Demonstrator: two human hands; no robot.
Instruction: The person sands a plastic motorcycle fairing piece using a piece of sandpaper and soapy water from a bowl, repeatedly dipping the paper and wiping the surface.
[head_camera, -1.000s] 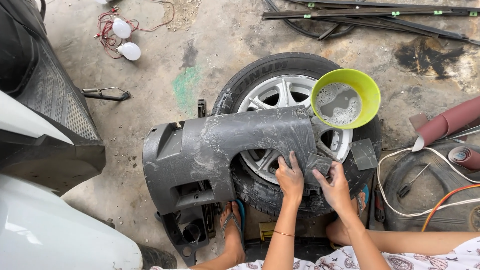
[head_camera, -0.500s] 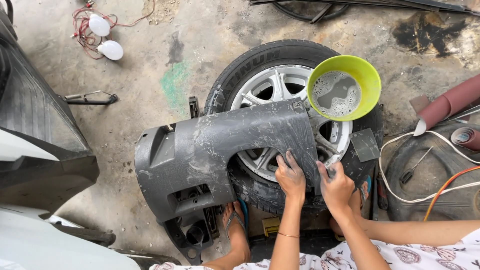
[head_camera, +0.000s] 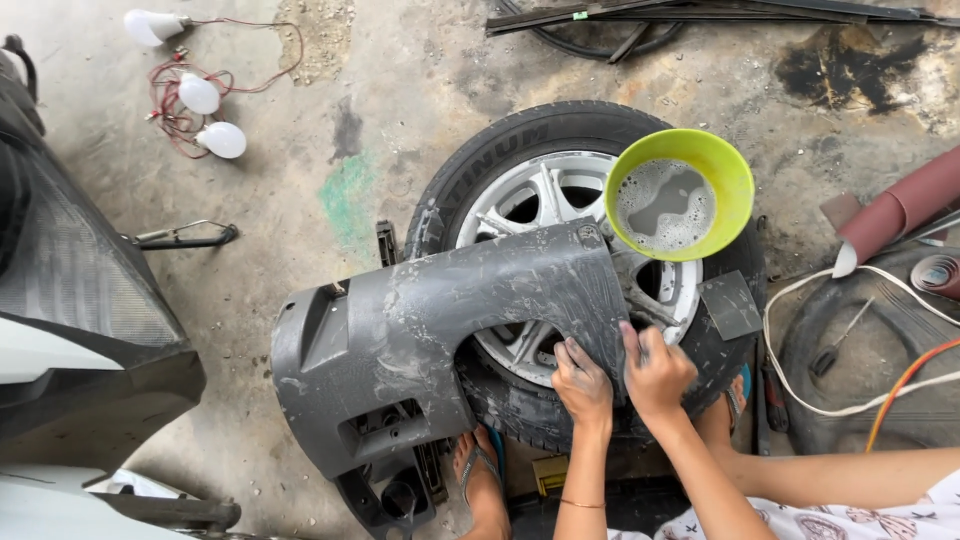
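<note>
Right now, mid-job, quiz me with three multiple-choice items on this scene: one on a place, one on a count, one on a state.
1. Where does the green bowl sit?
A. On the wheel with the tyre
B. On the bare floor
C. Inside the grey bumper panel

2. How many white light bulbs lie on the floor at upper left?
A. One
B. Three
C. Five

3. What is in the bowl?
A. Nothing, it is dry
B. Sand
C. Foamy water

Answers:
1. A, its rim overlaps the alloy spokes and tyre.
2. B, three bulbs on red wire.
3. C, bubbles show on the liquid.

Both the left hand and right hand press on the panel's edge.
</note>
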